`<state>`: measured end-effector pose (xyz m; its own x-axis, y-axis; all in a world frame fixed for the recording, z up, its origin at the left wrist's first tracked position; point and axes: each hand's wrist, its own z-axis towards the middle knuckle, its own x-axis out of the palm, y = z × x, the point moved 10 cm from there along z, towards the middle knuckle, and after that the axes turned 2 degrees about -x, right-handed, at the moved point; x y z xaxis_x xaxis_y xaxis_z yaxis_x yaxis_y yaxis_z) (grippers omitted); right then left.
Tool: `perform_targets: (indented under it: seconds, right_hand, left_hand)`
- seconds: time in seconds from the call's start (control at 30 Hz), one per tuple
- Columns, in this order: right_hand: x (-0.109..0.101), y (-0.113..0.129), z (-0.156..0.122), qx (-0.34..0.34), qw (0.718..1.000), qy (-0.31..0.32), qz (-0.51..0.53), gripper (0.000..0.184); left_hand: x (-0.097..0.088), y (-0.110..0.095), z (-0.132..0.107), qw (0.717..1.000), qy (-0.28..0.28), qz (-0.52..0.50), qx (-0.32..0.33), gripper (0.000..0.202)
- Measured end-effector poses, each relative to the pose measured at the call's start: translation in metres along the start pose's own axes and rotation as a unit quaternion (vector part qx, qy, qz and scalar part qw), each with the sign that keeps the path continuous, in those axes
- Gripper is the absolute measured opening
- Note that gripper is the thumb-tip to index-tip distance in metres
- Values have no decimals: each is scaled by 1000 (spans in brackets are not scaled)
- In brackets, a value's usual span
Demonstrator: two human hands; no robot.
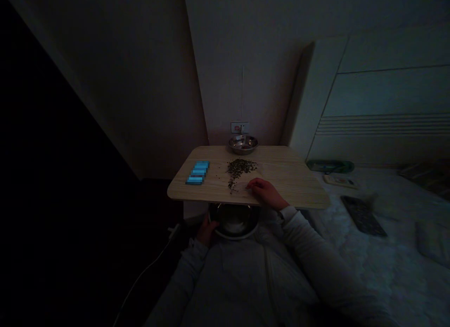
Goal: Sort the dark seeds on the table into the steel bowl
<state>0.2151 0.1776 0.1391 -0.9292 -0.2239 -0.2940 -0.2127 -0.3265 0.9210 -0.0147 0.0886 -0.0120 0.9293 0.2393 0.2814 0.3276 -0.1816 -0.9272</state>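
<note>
My left hand (pixel 207 229) grips the rim of a wide metal basin (pixel 234 219), held just under the front edge of a small wooden table (pixel 284 177). Low over the tabletop, my right hand (pixel 264 192) has its fingers closed on a pale, see-through flat piece (pixel 241 187); its exact kind is too dim to make out. Beyond that piece lies a loose pile of small dark seeds or grains (pixel 241 166), with a thin trail running toward the front edge. A shallow steel bowl (pixel 243 145) stands at the table's back; a small reddish spot shows inside it.
A phone-like thing with a blurred blue screen (pixel 198 172) lies on the table's left. A wall socket (pixel 240 127) is behind the bowl. On the bed to the right are a green bottle (pixel 330 166), a remote-like object (pixel 340 181) and a dark flat slab (pixel 363 216).
</note>
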Motion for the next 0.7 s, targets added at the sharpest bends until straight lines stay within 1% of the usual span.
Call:
perform_targets:
  seconds: [0.07,0.13,0.27,0.33,0.47,0.6,0.7]
  right_hand:
    - [0,0,0,-4,1000,1,-6,14]
    - [0,0,0,-5,1000,5,-10,15]
    - [0,-1,0,-2,1000,6,-7,14]
    - [0,-1,0,-1,1000,3,-8,14]
    - [0,0,0,0,1000,2,-8,14]
    - [0,0,-1,4,1000,-4,-6,13]
    - [0,-1,-1,-3,1000,-3,-7,14]
  left_hand:
    - [1,-6,-2,1000,4,6,18,52]
    - [4,-8,-4,1000,10,1,15,50]
    - [7,-5,-7,1000,8,-8,-20,63]
    - [7,-6,-8,1000,5,-10,-27,67]
    - [5,-6,-6,1000,-1,-18,-19,63]
    - [2,-3,-7,999,-23,-23,-32,61]
    - [4,-4,-11,998,-25,-32,-45,63]
